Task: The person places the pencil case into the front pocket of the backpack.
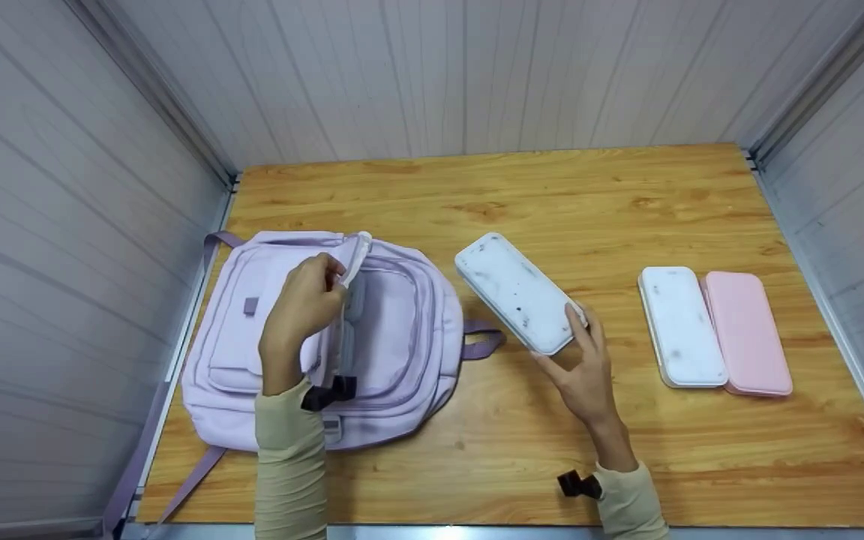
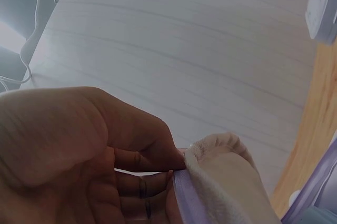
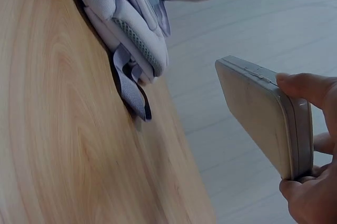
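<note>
A lavender backpack (image 1: 391, 322) lies on the left half of the table, its front compartment open. My left hand (image 1: 304, 296) pinches the pale edge of the compartment's flap (image 1: 357, 259) and holds it up; in the left wrist view the thumb and fingers grip this fabric edge (image 2: 221, 171). Blue-grey items (image 1: 355, 300) show partly inside, under the flap. In my right hand (image 1: 586, 375) is a white, dark-speckled pencil case (image 1: 518, 292), gripped by its near end between thumb and fingers. The right wrist view shows this case (image 3: 258, 113) raised above the table, right of the backpack.
A second white speckled case (image 1: 681, 326) and a pink case (image 1: 747, 330) lie side by side at the right of the table (image 1: 477, 480). The backpack's top loop (image 1: 483, 341) points right, and its straps (image 1: 192, 484) trail off the left edge. Panel walls (image 1: 432, 75) stand around the table.
</note>
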`<action>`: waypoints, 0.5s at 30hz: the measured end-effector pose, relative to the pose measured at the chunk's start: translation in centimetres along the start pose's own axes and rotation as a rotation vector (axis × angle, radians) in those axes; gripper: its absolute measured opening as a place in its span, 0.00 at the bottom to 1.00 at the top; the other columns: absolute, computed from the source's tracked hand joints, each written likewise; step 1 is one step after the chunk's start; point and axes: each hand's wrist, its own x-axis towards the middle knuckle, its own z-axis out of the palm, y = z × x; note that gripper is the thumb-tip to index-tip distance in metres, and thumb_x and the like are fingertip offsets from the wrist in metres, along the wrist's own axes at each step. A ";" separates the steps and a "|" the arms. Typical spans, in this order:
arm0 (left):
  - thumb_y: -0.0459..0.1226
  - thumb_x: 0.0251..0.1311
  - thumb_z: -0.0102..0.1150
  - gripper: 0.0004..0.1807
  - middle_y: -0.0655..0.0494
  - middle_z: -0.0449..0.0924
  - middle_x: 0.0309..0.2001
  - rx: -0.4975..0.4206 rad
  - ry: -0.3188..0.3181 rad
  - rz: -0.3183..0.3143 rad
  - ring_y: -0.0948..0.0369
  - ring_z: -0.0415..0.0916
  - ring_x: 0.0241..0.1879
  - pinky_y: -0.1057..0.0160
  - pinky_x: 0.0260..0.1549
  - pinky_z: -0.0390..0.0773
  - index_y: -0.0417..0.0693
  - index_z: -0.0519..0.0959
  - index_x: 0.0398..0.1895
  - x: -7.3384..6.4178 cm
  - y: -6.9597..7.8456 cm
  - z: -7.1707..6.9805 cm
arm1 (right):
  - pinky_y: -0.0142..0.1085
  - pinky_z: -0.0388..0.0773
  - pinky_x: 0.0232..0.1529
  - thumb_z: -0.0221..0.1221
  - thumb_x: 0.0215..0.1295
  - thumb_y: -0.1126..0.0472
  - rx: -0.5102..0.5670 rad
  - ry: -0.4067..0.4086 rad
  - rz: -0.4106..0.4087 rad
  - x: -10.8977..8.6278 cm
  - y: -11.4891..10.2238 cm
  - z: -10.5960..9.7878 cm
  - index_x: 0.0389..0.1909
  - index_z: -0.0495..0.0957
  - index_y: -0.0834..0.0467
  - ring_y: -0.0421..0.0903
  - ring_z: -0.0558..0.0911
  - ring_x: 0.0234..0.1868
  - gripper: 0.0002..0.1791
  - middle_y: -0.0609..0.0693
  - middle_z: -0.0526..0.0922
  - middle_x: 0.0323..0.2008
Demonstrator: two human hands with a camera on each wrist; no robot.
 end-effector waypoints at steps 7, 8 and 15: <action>0.29 0.55 0.46 0.13 0.46 0.73 0.33 0.007 0.004 0.004 0.52 0.70 0.34 0.57 0.35 0.70 0.33 0.76 0.43 0.1 0.1 0.1 | 0.19 0.53 0.64 0.71 0.42 0.75 0.015 -0.031 -0.065 0.2 -0.9 1.4 0.62 0.64 0.75 0.69 0.61 0.65 0.43 0.74 0.59 0.64; 0.29 0.55 0.46 0.13 0.46 0.73 0.33 0.007 0.004 0.003 0.52 0.70 0.34 0.57 0.35 0.70 0.33 0.76 0.43 0.1 0.1 0.1 | 0.20 0.53 0.64 0.71 0.42 0.74 0.014 -0.036 -0.065 0.3 -0.9 1.7 0.62 0.64 0.75 0.69 0.61 0.65 0.43 0.74 0.59 0.65; 0.28 0.55 0.46 0.13 0.46 0.73 0.33 0.011 0.008 0.017 0.52 0.70 0.33 0.56 0.35 0.70 0.33 0.76 0.42 0.2 0.1 0.3 | 0.25 0.54 0.66 0.73 0.41 0.70 0.020 -0.090 -0.076 0.5 0.8 4.0 0.65 0.65 0.69 0.64 0.61 0.67 0.45 0.68 0.60 0.66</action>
